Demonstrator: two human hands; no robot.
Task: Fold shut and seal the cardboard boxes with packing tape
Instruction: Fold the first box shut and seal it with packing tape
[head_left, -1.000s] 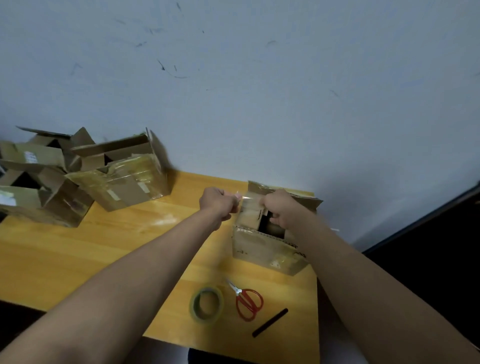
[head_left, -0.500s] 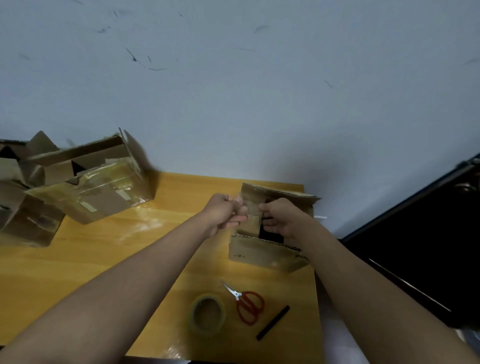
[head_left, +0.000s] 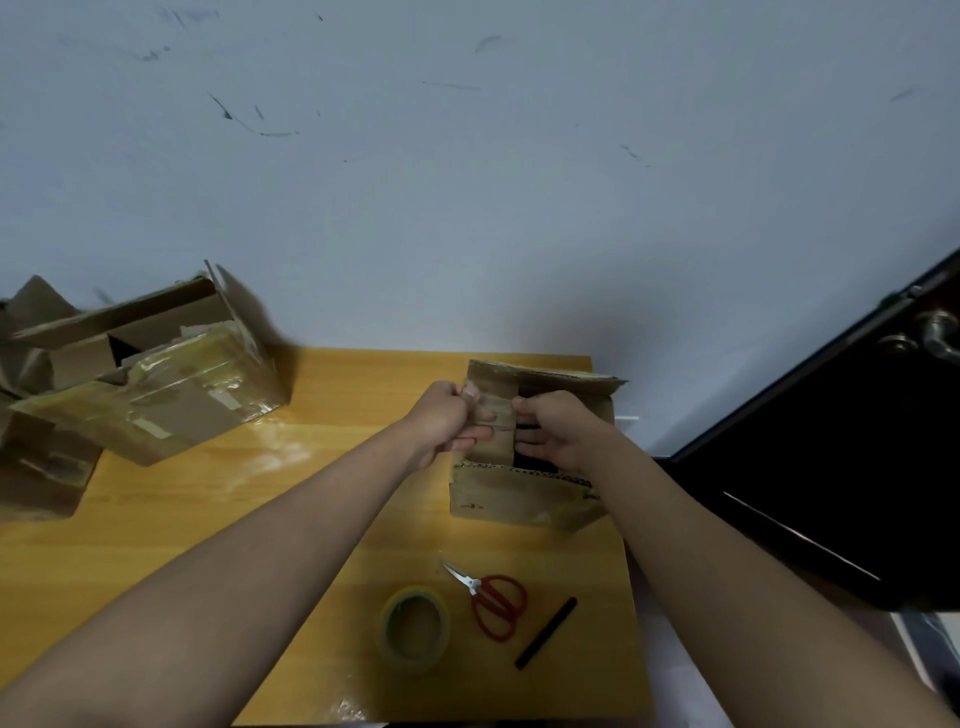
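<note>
Plain room: scuffed wall (head_left: 467, 182); wooden table (head_left: 208, 519); dark door (head_left: 831, 467)

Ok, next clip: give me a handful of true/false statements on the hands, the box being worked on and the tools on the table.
1. Both hands are at the top of the small cardboard box. True: the left hand and the right hand are at its flaps.
2. The box is fully closed. False: a dark gap shows between its flaps.
3. The tape roll is in the right hand. False: it lies flat on the table.
4. The red-handled scissors lie between the tape roll and a black stick. True.
5. The other boxes are stacked right of the small one. False: they sit at the left.
</note>
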